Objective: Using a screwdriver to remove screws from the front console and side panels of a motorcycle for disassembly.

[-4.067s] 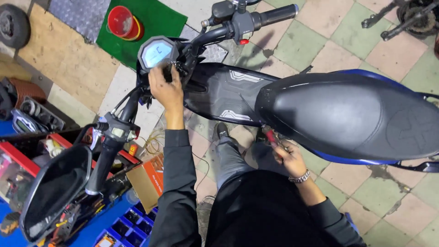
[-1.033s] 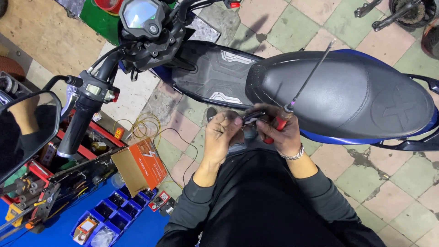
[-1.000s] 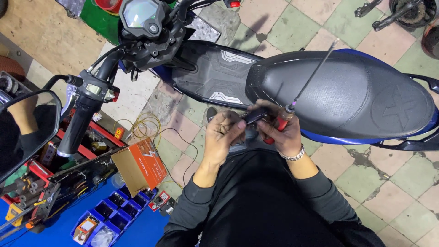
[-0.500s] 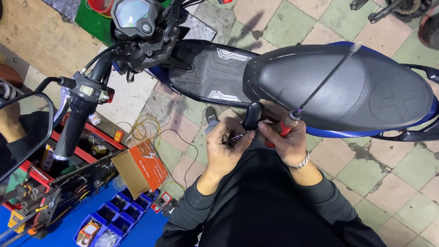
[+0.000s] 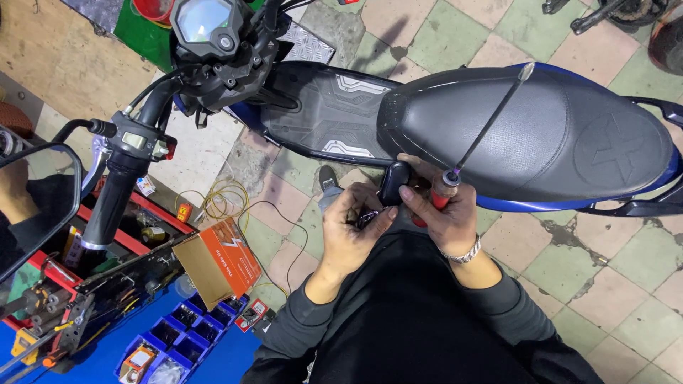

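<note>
Down at seven o'clock, blue plastic bins [image 5: 186, 333] sit in a row, each holding small packaged parts too small to tell apart. Just above them, at about eight o'clock, an open red tool tray [image 5: 50, 284] holds a jumble of hand tools. Beside it an orange cardboard box [image 5: 213, 261] stands tilted, flap open, contents hidden; a coil of yellow wire [image 5: 224, 199] lies on the tiled floor just beyond. At centre, the left hand [image 5: 348, 235] has its grip pinched on a small dark part [image 5: 368, 215], the fingers pressed together around it. Touching it at one o'clock, the right hand [image 5: 445, 217] has its grip closed on a black cover piece [image 5: 393, 183] and the red handle of a screwdriver [image 5: 455, 167], whose long shaft slants toward one o'clock over the scooter's black seat [image 5: 569, 135].
</note>
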